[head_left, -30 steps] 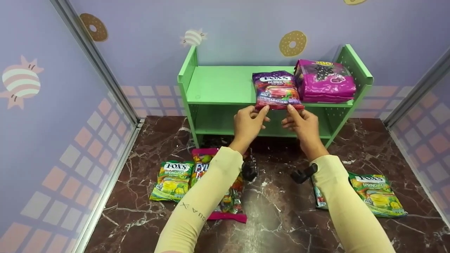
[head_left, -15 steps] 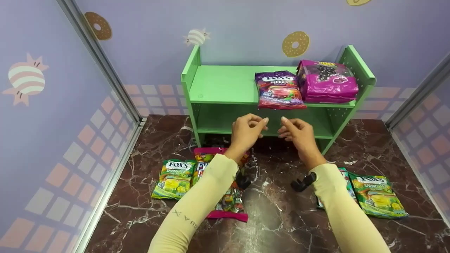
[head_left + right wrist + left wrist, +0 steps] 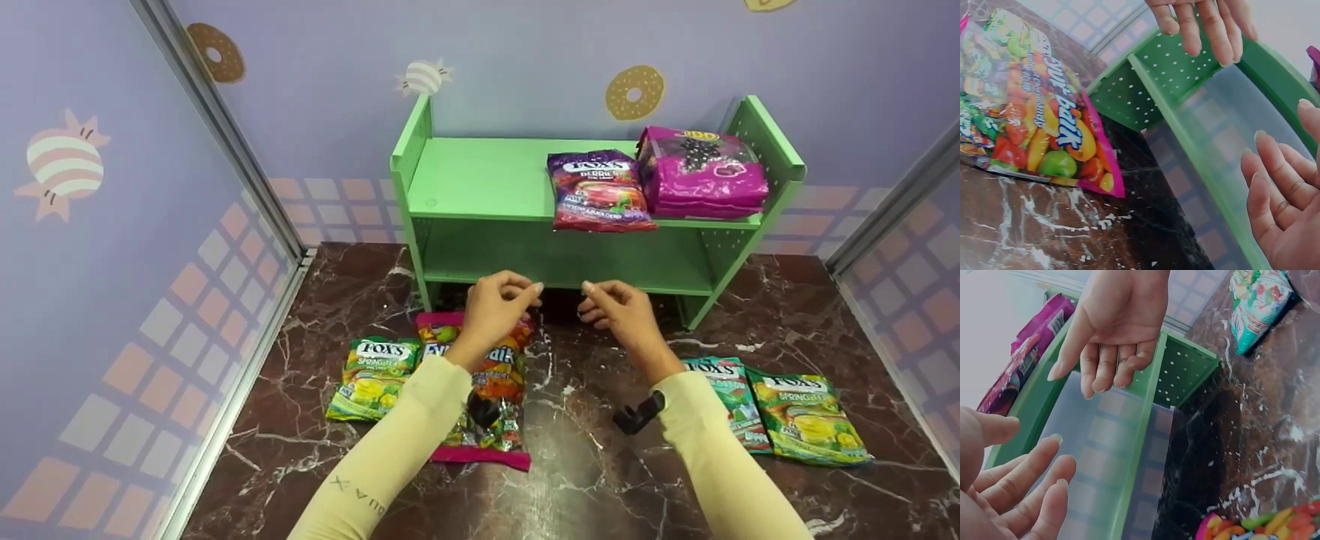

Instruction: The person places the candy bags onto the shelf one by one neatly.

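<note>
My left hand (image 3: 496,311) hangs in the air above the upper part of a pink-edged candy bag (image 3: 499,375), its fingers loosely bent around nothing. Opposite it, my right hand (image 3: 624,311) is raised in front of the green shelf (image 3: 480,217), likewise holding nothing. Both wrist views show relaxed fingers with gaps between them. On the top shelf lies a purple and red Fox's Berries candy bag (image 3: 600,191), its lower end jutting over the front edge. Right beside it sits a bulky magenta pack (image 3: 705,176).
On the dark marble surface (image 3: 577,480), a green-yellow Fox's candy bag (image 3: 371,379) lies left of the pink-edged one. At the right, a teal Fox's bag (image 3: 739,405), partly behind my sleeve, adjoins another green-yellow bag (image 3: 810,420). Patterned walls enclose both sides and the back.
Both hands let go of the Fox's Berries bag and drew back down toward me, the left also moving leftward. The bag stays on the top shelf.
</note>
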{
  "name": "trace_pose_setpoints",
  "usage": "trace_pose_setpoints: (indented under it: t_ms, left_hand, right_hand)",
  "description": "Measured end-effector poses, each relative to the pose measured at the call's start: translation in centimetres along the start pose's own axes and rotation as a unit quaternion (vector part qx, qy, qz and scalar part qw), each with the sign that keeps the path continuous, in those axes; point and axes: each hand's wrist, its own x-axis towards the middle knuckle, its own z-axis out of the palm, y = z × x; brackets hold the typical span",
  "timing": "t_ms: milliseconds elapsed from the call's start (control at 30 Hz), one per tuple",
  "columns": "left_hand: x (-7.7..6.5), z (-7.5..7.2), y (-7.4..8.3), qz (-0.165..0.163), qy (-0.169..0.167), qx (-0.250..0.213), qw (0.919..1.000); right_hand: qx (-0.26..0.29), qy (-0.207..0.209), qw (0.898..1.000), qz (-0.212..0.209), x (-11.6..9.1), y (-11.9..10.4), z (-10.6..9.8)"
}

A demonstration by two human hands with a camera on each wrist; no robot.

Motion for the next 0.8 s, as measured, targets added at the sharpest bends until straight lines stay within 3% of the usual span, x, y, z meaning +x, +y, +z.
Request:
trace_pose_setpoints:
  t_ms: [267, 467, 800]
  left_hand:
    - [-1.2, -1.1, -1.7, 0.009, 0.015, 0.025, 0.9995]
    - [-2.2, -1.6, -2.7, -0.016, 0.02, 0.033, 0.9991]
    - [-3.4, -2.7, -4.6, -0.028, 0.04, 0.05, 0.9975]
  right_hand:
    - [-0.017, -0.002, 1.0, 0.0, 0.7, 3.2, 0.8]
    - [-0.019, -0.003, 1.0, -0.006, 0.3, 4.6, 1.9]
    - [0.035, -0.014, 0.999, 0.028, -0.2, 6.4, 3.8]
